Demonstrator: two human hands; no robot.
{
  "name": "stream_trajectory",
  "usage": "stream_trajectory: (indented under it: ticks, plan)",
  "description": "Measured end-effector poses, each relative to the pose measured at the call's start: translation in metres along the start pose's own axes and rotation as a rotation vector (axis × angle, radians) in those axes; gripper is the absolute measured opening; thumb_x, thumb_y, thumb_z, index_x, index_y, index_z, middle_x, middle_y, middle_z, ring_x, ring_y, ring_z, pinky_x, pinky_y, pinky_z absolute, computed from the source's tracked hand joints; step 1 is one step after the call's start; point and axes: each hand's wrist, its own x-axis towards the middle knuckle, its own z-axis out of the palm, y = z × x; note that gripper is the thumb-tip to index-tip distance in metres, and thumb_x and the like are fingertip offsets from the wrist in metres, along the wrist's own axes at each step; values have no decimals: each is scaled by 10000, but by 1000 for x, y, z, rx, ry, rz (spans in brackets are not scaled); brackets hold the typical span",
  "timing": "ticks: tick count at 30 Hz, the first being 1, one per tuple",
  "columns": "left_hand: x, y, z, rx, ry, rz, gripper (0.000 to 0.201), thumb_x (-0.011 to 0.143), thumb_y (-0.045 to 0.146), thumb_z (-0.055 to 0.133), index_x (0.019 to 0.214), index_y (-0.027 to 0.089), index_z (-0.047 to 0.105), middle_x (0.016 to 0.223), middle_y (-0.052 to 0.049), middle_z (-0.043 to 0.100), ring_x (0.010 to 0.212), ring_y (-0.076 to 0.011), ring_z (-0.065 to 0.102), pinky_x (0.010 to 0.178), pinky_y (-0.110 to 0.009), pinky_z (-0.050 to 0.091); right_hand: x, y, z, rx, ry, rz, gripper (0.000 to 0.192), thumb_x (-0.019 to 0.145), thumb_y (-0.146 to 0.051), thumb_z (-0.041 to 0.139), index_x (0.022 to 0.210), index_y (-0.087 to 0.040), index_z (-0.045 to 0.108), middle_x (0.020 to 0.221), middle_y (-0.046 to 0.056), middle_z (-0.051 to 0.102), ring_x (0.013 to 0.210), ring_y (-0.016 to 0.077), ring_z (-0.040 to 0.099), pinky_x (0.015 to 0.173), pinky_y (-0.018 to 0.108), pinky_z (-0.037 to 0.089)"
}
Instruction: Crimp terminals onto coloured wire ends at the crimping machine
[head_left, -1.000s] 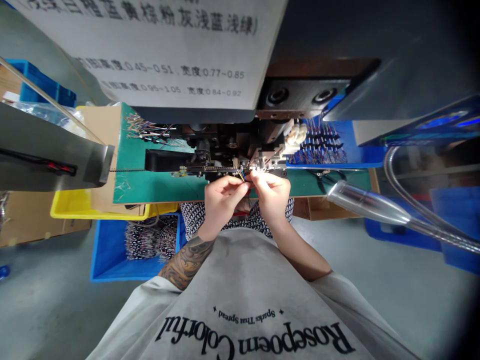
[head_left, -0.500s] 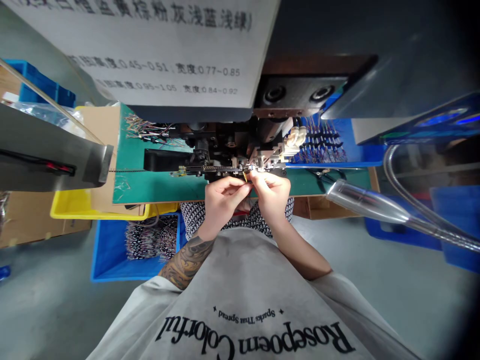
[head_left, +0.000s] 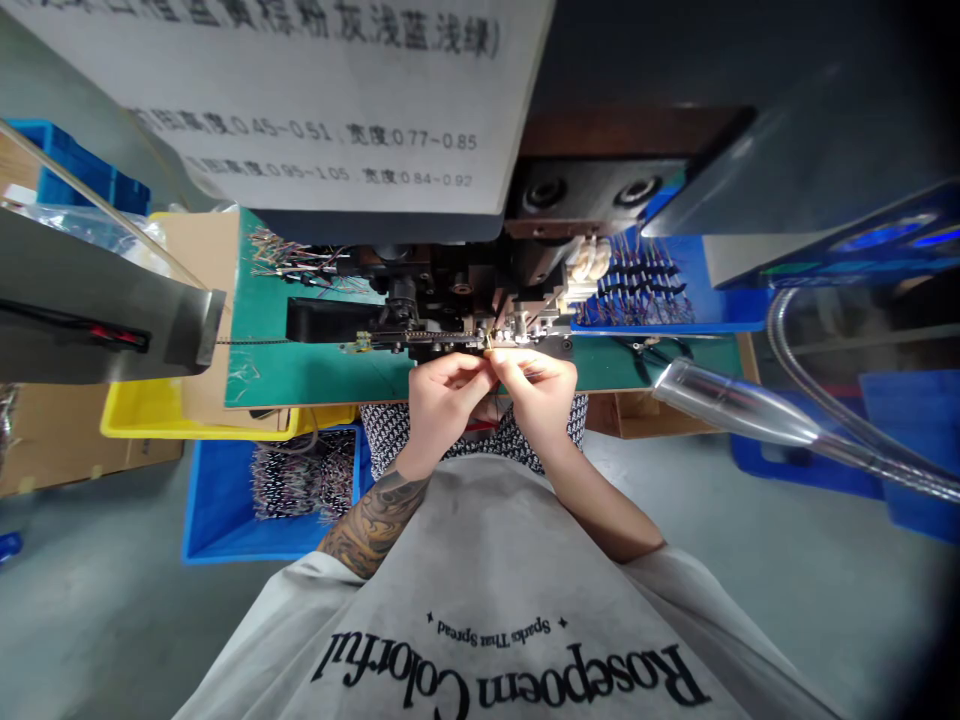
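My right hand (head_left: 541, 392) pinches a thin yellow wire (head_left: 489, 342), whose end points up at the working head of a dark terminal crimping machine (head_left: 461, 285). Close against it, my left hand (head_left: 444, 402) is closed at the fingertips on the same wire bundle, which is mostly hidden by the fingers. A few dark strands hang below the two hands. Just beyond the fingertips, a metal strip of terminals (head_left: 442, 336) runs sideways into the machine's tooling.
Bundled wires lie in a blue tray (head_left: 675, 328) behind right and a blue bin (head_left: 217, 548) lower left. A yellow bin (head_left: 142, 425) stands left of the green bench mat (head_left: 330, 378). A clear nozzle on a flexible metal hose (head_left: 739, 405) reaches in from the right.
My right hand has shifted slightly left, bringing its fingertips and the yellow wire nearer the machine's tooling. My left hand has barely moved.
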Motion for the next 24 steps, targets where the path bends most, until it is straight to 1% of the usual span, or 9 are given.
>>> stream_trajectory:
  ticks: [4, 9, 13, 15, 19, 22, 24]
  plan:
    - [-2, 6, 1, -20, -16, -14, 195, 841, 382, 854, 808, 195, 812, 733, -27, 779, 614, -163, 717, 540, -253, 613, -1, 1, -2, 3, 32, -26, 311, 884, -398, 742, 640, -209, 782, 612, 4, 665, 604, 129, 587, 614, 291, 514]
    - [-2, 7, 1, -19, -22, -8, 222, 848, 395, 854, 784, 192, 790, 706, -23, 768, 590, -160, 715, 530, -255, 613, 0, -3, -2, 3, 6, -36, 214, 848, -379, 766, 739, -207, 832, 586, -9, 645, 581, 124, 565, 597, 287, 497]
    - [-2, 7, 1, -28, -34, -4, 237, 848, 410, 858, 785, 198, 774, 705, -21, 762, 592, -163, 718, 527, -255, 608, 1, -3, -2, -14, 33, -11, 282, 863, -415, 733, 690, -205, 805, 588, -4, 644, 573, 120, 545, 571, 279, 475]
    - [-3, 7, 1, -30, -34, -4, 237, 854, 412, 854, 791, 202, 765, 716, -23, 764, 603, -169, 724, 530, -258, 607, 3, -3, -1, -3, 40, 10, 316, 872, -419, 721, 654, -199, 786, 564, -10, 613, 550, 108, 508, 550, 269, 448]
    - [-3, 4, 1, -25, -28, 22, 225, 880, 404, 842, 805, 207, 764, 723, -24, 757, 618, -169, 727, 545, -259, 609, 5, -2, 1, 56, 42, 22, 315, 872, -410, 740, 649, -193, 785, 529, -27, 558, 510, 89, 431, 517, 261, 400]
    - [-2, 0, 0, -30, -22, 9, 229, 891, 417, 832, 824, 208, 771, 741, -25, 760, 635, -172, 729, 559, -262, 621, 6, -2, 1, 38, 48, 20, 318, 879, -422, 747, 658, -198, 792, 530, -27, 554, 516, 93, 430, 512, 261, 382]
    - [-1, -2, -1, -45, -15, -13, 233, 883, 423, 838, 838, 204, 775, 758, -25, 769, 646, -169, 729, 569, -262, 630, 6, -1, 1, 24, 36, 25, 324, 885, -438, 738, 677, -199, 804, 534, -23, 565, 522, 98, 444, 521, 264, 397]
